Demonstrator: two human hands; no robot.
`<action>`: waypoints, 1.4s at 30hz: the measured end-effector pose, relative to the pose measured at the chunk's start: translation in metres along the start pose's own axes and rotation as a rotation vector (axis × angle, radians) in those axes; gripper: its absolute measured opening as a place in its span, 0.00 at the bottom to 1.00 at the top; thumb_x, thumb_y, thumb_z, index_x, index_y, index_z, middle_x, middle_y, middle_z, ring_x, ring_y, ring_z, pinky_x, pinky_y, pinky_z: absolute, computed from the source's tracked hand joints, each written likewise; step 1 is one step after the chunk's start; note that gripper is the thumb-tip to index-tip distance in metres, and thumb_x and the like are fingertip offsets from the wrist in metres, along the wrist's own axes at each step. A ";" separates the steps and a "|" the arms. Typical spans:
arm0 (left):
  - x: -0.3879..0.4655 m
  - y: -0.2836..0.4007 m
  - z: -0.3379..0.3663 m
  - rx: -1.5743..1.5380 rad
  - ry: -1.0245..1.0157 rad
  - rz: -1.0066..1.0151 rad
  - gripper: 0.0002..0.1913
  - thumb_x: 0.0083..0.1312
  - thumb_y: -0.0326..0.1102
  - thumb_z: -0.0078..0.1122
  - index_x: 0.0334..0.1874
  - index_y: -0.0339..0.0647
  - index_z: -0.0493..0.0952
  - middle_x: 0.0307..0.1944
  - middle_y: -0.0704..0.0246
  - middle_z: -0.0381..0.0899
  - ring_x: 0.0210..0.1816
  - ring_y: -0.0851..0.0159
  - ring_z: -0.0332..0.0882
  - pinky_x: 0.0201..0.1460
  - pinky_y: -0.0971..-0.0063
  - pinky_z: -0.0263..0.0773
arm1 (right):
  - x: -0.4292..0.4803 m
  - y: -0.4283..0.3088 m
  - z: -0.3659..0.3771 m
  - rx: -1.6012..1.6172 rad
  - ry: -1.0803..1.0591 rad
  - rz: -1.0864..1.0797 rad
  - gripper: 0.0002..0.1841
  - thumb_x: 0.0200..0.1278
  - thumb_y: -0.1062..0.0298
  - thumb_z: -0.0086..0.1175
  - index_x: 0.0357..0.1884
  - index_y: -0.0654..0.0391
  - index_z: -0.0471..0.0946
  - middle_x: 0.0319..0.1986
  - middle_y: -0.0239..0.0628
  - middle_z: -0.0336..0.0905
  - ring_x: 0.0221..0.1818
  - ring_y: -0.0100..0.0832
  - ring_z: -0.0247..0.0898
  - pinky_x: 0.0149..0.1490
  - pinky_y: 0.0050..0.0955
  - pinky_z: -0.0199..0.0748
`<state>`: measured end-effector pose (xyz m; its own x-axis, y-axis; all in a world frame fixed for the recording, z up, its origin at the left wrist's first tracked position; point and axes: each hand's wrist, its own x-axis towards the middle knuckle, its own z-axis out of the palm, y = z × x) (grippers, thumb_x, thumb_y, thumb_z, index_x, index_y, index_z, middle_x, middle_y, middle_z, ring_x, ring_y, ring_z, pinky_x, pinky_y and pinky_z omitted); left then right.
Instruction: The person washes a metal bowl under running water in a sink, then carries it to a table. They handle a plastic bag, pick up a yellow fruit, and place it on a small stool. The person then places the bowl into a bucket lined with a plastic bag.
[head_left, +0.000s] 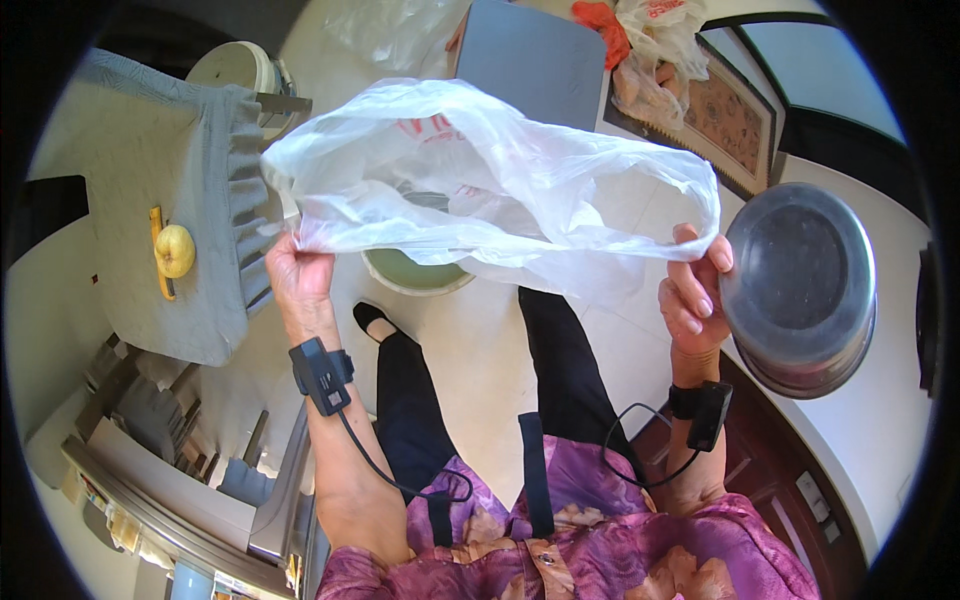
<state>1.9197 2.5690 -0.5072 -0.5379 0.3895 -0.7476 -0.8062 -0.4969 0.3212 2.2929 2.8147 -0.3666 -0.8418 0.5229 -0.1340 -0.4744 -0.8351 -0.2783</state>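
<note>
A thin white plastic carrier bag (517, 187) with red printing is stretched out in front of me, its mouth spread wide. My left hand (301, 277) pinches the bag's edge at the left. On the right, the fingers of my right hand (696, 289) hold the looped handle. Below the bag, partly hidden by it, a round tub (420, 274) with a greenish inside stands on the floor. Just beyond my right hand is a dark metal pot (799, 262), seemingly upside down with its base facing up.
To the left, a yellow fruit (175, 251) and a yellow-handled knife (159, 225) lie on a grey cloth cover (202, 315). A pale bucket (240, 71) stands behind. Beyond the bag is a blue-grey flat-topped piece (529, 64). Another plastic bag (660, 60) holds something at upper right.
</note>
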 end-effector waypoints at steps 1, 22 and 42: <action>-0.007 0.003 0.001 -0.001 0.022 -0.004 0.23 0.47 0.14 0.44 0.49 0.27 0.73 0.48 0.55 0.77 0.50 0.54 0.76 0.60 0.60 0.72 | -0.001 0.001 0.001 0.004 0.039 -0.024 0.09 0.65 0.65 0.58 0.38 0.61 0.76 0.43 0.44 0.69 0.28 0.32 0.78 0.31 0.35 0.86; -0.049 0.079 -0.001 0.165 -0.104 0.145 0.16 0.74 0.37 0.40 0.54 0.34 0.73 0.54 0.57 0.78 0.55 0.52 0.76 0.62 0.54 0.71 | 0.001 -0.006 -0.012 -0.041 -0.003 -0.023 0.15 0.71 0.58 0.51 0.46 0.59 0.68 0.50 0.45 0.69 0.38 0.32 0.75 0.35 0.30 0.83; -0.054 0.106 0.193 0.330 -0.562 0.327 0.18 0.74 0.37 0.38 0.53 0.28 0.71 0.56 0.49 0.73 0.60 0.43 0.71 0.65 0.48 0.65 | 0.052 0.013 0.034 -0.439 0.251 -0.097 0.35 0.67 0.48 0.49 0.66 0.66 0.61 0.67 0.65 0.55 0.56 0.64 0.71 0.47 0.39 0.82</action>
<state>1.8153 2.6453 -0.3205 -0.7380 0.6444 -0.2003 -0.5670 -0.4313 0.7018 2.2349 2.8254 -0.3450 -0.6858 0.6644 -0.2971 -0.3494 -0.6586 -0.6664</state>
